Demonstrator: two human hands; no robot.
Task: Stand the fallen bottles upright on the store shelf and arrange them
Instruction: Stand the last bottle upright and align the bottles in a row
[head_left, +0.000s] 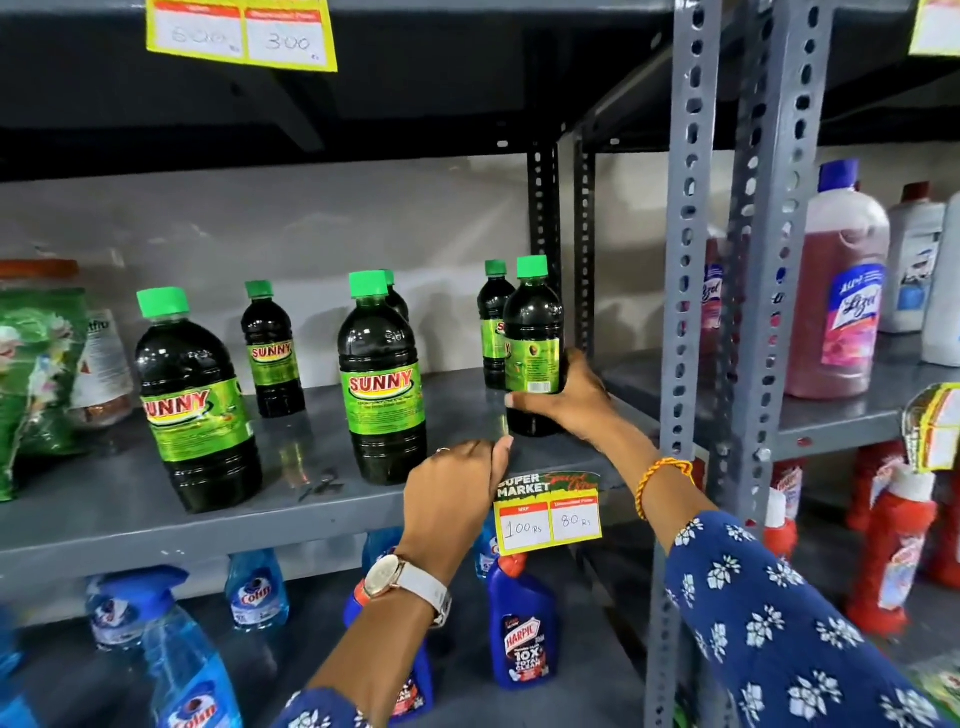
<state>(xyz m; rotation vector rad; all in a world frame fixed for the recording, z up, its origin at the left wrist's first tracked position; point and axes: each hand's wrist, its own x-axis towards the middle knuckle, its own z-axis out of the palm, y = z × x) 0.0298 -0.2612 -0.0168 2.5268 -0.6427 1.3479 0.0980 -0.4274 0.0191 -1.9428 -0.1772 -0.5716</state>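
**Desk:** What's around the hands, and what's in the way?

**Me:** I see a grey shelf (130, 514) with dark green-capped bottles standing on it. A big one (197, 405) is at the left front, a small one (272, 348) behind it, another big one (382, 379) in the middle with a cap peeking out behind. At the far left sit green packets (36, 374). A yellow price tag (548, 519) hangs off the front lip, just under my left hand (457, 488). The grey upright (685, 260) stands close to the right of my right hand (571, 400), and my forearm passes in front of it.

**Desk:** And the bottle you're on?

**Me:** My right hand is wrapped around the lower body of a small bottle (535, 343), thumb across the front, fingers behind it. It's upright, base on the shelf near the right end, its back label (barcode showing) facing me. Another small bottle (493, 322) stands just behind it on the left, touching or nearly so; I cannot tell which.

**Desk:** Left hand?

**Me:** Loosely curled, holding nothing, knuckles up, resting at the shelf's front edge between the middle big bottle and the held one.

**Desk:** Room to move?

**Me:** Open shelf between the two big bottles, and more bare surface in front of the held bottle toward the lip. The right side is tight against the upright.
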